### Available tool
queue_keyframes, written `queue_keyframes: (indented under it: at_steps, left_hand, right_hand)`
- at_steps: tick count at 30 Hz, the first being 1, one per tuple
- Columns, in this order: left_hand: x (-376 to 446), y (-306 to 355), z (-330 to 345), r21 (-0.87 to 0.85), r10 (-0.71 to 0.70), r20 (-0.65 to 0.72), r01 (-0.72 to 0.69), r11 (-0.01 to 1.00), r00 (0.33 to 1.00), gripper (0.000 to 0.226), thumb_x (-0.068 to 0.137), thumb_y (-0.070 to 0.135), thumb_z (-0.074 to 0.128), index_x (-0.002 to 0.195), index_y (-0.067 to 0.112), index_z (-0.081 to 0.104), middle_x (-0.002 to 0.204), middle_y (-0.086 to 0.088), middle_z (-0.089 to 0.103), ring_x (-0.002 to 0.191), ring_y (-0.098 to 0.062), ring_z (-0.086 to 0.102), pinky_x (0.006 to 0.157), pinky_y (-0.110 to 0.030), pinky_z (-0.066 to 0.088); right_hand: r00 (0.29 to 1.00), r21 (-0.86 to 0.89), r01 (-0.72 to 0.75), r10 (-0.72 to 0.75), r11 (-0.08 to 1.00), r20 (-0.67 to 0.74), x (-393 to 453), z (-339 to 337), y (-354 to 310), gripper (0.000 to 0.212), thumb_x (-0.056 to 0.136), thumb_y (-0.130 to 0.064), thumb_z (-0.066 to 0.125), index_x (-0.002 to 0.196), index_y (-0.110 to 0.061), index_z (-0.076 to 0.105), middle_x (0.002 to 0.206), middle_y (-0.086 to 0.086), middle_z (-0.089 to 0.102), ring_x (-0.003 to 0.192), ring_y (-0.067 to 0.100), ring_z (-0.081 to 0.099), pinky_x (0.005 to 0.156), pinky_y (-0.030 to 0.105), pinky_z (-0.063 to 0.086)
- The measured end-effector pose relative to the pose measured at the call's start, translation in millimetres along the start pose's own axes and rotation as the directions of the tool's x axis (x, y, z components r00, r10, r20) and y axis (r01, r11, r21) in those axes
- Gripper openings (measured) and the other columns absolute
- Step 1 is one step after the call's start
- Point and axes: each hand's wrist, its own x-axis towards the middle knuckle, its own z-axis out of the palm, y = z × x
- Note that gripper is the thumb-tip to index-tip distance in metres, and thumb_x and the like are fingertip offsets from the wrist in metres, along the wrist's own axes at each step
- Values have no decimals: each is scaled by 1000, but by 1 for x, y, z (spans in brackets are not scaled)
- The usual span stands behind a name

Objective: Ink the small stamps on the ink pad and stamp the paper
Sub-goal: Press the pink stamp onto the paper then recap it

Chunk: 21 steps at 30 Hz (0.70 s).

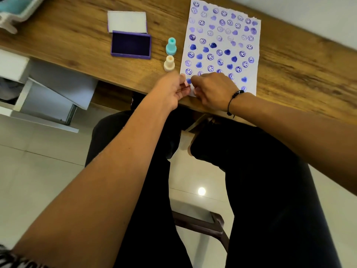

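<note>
A white paper (pixel 222 35) covered with several purple smiley and heart prints lies on the wooden desk (pixel 77 35). My left hand (pixel 172 89) and my right hand (pixel 214 89) meet at the paper's near left corner, with the fingers of both pinched on that corner. Neither hand holds a stamp. A teal stamp (pixel 171 46) and a peach stamp (pixel 169 63) stand upright just left of the paper. Further left lies the open purple ink pad (pixel 131 44), its white-lined lid (pixel 127 22) folded back behind it.
A white and teal tray (pixel 17 10) sits at the desk's far left corner. Open white drawers (pixel 48 97) stand below the desk on the left. My legs in dark trousers and a stool (pixel 208 225) are under the desk's near edge.
</note>
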Motion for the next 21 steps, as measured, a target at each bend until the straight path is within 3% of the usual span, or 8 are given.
queue_keyframes:
  at_steps: [3, 5, 7, 9, 12, 16, 21]
  left_hand:
    - [-4, -2, -3, -45, 27, 28, -25, 999, 999, 24, 96, 5, 41, 73, 7, 49, 71, -7, 52, 64, -12, 51, 56, -17, 49]
    - [-4, -5, -4, -70, 61, 28, -59, 996, 998, 24, 95, 4, 41, 72, 7, 49, 70, -7, 51, 63, -12, 52, 52, -17, 50]
    - [-5, -6, -3, -80, 85, 19, -83, 993, 996, 25, 93, 0, 41, 70, 7, 48, 69, -7, 51, 63, -13, 52, 49, -17, 51]
    - [-7, -4, 0, -71, 88, 22, -86, 994, 996, 27, 93, -1, 41, 68, 6, 48, 68, -7, 51, 63, -13, 52, 49, -17, 51]
    - [-13, -1, 4, -79, 98, 32, -95, 992, 995, 27, 94, 2, 42, 69, 6, 49, 70, -8, 53, 65, -14, 54, 55, -19, 52]
    - [-16, 1, -1, -114, 114, 30, -110, 987, 993, 21, 92, -1, 45, 73, 3, 52, 73, -9, 56, 67, -15, 57, 55, -20, 54]
    - [-22, 1, -4, -129, 132, 69, -122, 984, 989, 16, 89, -3, 48, 76, 3, 54, 73, -9, 58, 67, -15, 58, 55, -19, 55]
  right_hand:
    - [1000, 57, 23, -23, 998, -2, -2, -3, 6, 15, 88, -12, 45, 96, -4, 54, 87, 22, 65, 70, 29, 47, 62, 37, 38]
    - [993, 185, 27, -5, 982, -115, -6, -9, 11, 13, 86, -10, 49, 91, -3, 59, 80, 14, 68, 68, 28, 54, 64, 33, 39]
    - [966, 345, 16, 74, 939, -246, -12, -20, 13, 13, 84, -10, 54, 90, -2, 62, 79, 8, 68, 64, 16, 54, 64, 26, 40]
    - [947, 475, -10, 161, 880, -278, -18, -34, 12, 13, 83, -13, 59, 89, -2, 63, 82, 4, 66, 58, -1, 56, 60, 11, 43]
    - [936, 638, -44, 256, 769, -244, -22, -48, 11, 14, 81, -15, 64, 90, -4, 63, 81, 4, 66, 56, -14, 58, 57, 4, 45]
    - [933, 779, -65, 316, 624, -174, -26, -52, 8, 9, 82, -15, 66, 87, -12, 59, 73, -2, 65, 52, -8, 58, 49, 6, 41]
    - [922, 826, -105, 365, 553, -127, -27, -53, 3, 8, 81, -7, 63, 87, -12, 60, 70, -2, 64, 47, -3, 56, 44, 11, 41]
